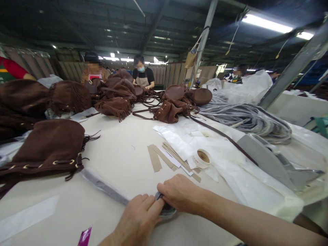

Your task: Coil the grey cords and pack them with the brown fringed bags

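Observation:
My left hand (pixel 138 218) and my right hand (pixel 180 193) meet at the near edge of the white table (pixel 120 153). Both are closed on one end of a long grey strap (pixel 107 187) wrapped in clear plastic. The strap runs away to the left across the table toward a brown suede bag (pixel 48 147). The end under my fingers looks rolled or bunched, and most of it is hidden by my hands.
Several brown fringed suede bags (pixel 115 99) are piled at the table's far side and left. Cardboard strips (pixel 164 157), a tape roll (pixel 203 158), plastic sheets (pixel 230 160) and a bundle of grey straps (pixel 248 118) lie to the right. Other people work at the far end.

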The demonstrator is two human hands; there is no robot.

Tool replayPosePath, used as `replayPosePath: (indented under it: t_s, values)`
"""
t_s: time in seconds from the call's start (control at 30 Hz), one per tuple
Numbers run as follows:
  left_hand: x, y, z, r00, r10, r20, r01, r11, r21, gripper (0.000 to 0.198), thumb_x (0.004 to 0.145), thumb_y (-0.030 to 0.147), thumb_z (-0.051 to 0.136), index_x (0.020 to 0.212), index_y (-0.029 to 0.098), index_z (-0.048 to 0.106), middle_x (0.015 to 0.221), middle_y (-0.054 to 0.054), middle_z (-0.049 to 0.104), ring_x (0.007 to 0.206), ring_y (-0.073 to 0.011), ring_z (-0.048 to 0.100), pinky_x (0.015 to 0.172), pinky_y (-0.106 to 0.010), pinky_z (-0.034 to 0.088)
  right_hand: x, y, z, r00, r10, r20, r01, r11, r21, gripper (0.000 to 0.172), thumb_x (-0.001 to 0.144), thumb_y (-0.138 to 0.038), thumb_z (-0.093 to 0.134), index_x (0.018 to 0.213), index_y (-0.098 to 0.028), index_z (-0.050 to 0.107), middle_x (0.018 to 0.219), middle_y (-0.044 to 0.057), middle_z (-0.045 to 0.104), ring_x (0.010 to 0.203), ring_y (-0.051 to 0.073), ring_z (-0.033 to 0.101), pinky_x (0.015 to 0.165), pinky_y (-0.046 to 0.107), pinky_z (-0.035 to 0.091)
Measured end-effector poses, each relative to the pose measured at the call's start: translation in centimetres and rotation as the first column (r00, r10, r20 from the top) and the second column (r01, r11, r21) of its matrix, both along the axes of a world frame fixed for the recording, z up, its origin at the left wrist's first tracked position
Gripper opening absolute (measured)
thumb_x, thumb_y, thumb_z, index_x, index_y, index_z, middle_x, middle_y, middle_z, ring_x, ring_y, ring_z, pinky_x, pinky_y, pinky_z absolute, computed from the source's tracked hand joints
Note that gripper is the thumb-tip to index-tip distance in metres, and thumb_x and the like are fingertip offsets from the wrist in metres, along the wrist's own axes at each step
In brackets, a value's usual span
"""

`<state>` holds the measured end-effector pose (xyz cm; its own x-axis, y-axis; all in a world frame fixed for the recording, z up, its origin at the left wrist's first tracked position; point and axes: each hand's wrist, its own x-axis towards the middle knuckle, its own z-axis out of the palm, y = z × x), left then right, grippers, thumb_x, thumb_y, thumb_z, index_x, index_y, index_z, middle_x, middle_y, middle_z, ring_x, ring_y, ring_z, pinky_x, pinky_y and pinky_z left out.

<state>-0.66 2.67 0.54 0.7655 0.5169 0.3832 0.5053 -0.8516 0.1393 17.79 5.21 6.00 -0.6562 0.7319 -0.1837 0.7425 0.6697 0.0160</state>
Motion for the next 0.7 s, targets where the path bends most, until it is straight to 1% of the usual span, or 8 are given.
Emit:
replayPosePath:
  t_s: [0.1,0.17,0.23,0.3,0.37,0.43,0.6,0.7]
  values:
    - [-1.2,0.9,0.4,0.998,-0.054,-0.032,0.053,0.998,-0.029,0.018,0.089,0.014,0.054,0.105,0.021,0.051,0.081,0.0,0.059,0.07,-0.0179,0.053,0.059,-0.029,0.04,-0.2,0.9,0.2,0.984,0.177,0.01,-0.177,0.984,0.001,0.012,0.089,-0.019,0.048,0.084,-0.016,0.058,0.075,0.007,0.071,0.061,0.023,0.067,0.047,0.028,0.027]
    - [-1.2,1.2,0.5,0.996,-0.073,-0.049,0.072,0.997,-0.028,0.005,0.089,0.017,0.055,0.09,0.021,0.052,0.08,0.0,0.058,0.069,-0.0172,0.052,0.059,-0.028,0.039,-0.3,1.2,0.2,0.98,0.2,-0.001,-0.2,0.98,-0.007,0.013,0.09,-0.021,0.047,0.085,-0.017,0.058,0.077,0.007,0.071,0.063,0.023,0.067,0.047,0.028,0.027]
    - [-0.7,1.0,0.3,0.999,-0.036,-0.041,0.035,0.999,-0.004,0.01,0.088,0.016,0.055,0.081,0.021,0.049,0.077,0.0,0.058,0.067,-0.0176,0.051,0.058,-0.028,0.038,-0.4,1.1,0.1,0.995,0.1,-0.031,-0.101,0.995,-0.024,0.012,0.09,-0.025,0.05,0.088,-0.017,0.059,0.082,0.008,0.071,0.068,0.023,0.068,0.049,0.028,0.029]
    - [0.1,0.3,0.1,0.999,0.019,-0.03,-0.018,0.999,0.034,0.011,0.085,0.011,0.053,0.083,0.02,0.048,0.077,0.0,0.059,0.066,-0.0187,0.052,0.057,-0.029,0.039,-0.5,0.5,-0.1,0.99,-0.124,-0.072,0.119,0.991,-0.061,0.015,0.087,-0.03,0.054,0.092,-0.017,0.058,0.085,0.009,0.071,0.075,0.025,0.068,0.051,0.028,0.031]
    - [0.9,-0.5,-0.1,0.998,0.06,-0.03,-0.058,0.995,0.077,0.014,0.082,0.006,0.05,0.085,0.02,0.048,0.075,-0.001,0.059,0.063,-0.0195,0.052,0.054,-0.03,0.039,-0.6,-0.4,-0.2,0.927,-0.36,-0.103,0.349,0.931,-0.109,0.019,0.084,-0.032,0.056,0.095,-0.016,0.057,0.086,0.01,0.071,0.079,0.026,0.068,0.053,0.029,0.034]
    - [1.5,-1.1,-0.2,0.997,0.07,-0.025,-0.067,0.991,0.118,0.015,0.082,0.005,0.047,0.086,0.019,0.047,0.073,-0.001,0.058,0.06,-0.0194,0.052,0.052,-0.031,0.038,-0.7,-1.3,-0.2,0.864,-0.496,-0.093,0.482,0.865,-0.137,0.018,0.085,-0.029,0.055,0.096,-0.016,0.056,0.086,0.011,0.071,0.08,0.027,0.068,0.055,0.029,0.036]
    - [1.2,-1.4,0.0,0.998,-0.049,-0.036,0.055,0.98,0.191,0.027,0.089,0.008,0.041,0.115,0.012,0.046,0.077,-0.002,0.062,0.063,-0.0187,0.055,0.054,-0.031,0.042,-1.3,-2.1,-0.5,0.887,-0.461,-0.014,0.46,0.887,-0.052,0.012,0.092,-0.023,0.047,0.095,-0.016,0.057,0.082,0.012,0.072,0.076,0.03,0.07,0.053,0.031,0.041]
    - [0.1,-0.7,0.2,0.999,-0.001,-0.041,0.006,0.994,0.113,0.029,0.089,0.01,0.047,0.117,0.014,0.045,0.08,-0.002,0.061,0.067,-0.0185,0.056,0.058,-0.03,0.044,-1.5,-2.1,-1.1,0.933,-0.361,0.002,0.36,0.933,0.011,0.012,0.093,-0.019,0.045,0.093,-0.016,0.057,0.08,0.011,0.072,0.07,0.029,0.07,0.05,0.031,0.042]
